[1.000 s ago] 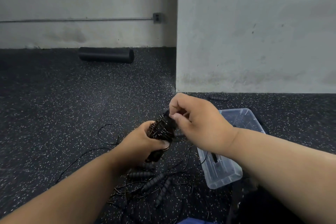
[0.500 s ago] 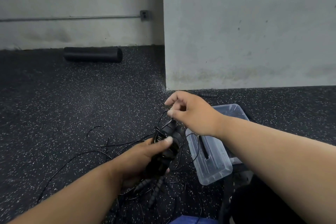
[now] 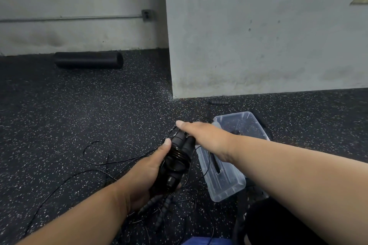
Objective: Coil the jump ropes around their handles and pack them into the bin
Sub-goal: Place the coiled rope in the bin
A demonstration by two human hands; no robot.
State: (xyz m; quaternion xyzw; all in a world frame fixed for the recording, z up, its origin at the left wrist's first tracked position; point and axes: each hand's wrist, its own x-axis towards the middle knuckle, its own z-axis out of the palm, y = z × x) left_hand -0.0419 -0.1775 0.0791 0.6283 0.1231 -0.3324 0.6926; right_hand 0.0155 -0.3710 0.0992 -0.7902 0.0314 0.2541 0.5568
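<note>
My left hand (image 3: 142, 177) grips a pair of black jump-rope handles (image 3: 176, 157) with thin black cord wound round them, thumb along the side. My right hand (image 3: 203, 135) is over the handles' top end; its fingers are hidden below it, so I cannot tell what they hold. Loose black cord (image 3: 95, 153) trails left across the floor. More ribbed black handles (image 3: 159, 205) lie on the floor under my left hand. The clear plastic bin (image 3: 225, 181) lies just right of the handles.
A single black handle (image 3: 219, 102) lies by the foot of the grey wall. A black foam roller (image 3: 88, 60) rests against the far wall. A dark bag strap (image 3: 239, 223) sits bottom right. The floor is black speckled rubber.
My right hand has dropped from above the handles onto their top end. The left hand has kept its grip on the bundle, now held lower and more upright.
</note>
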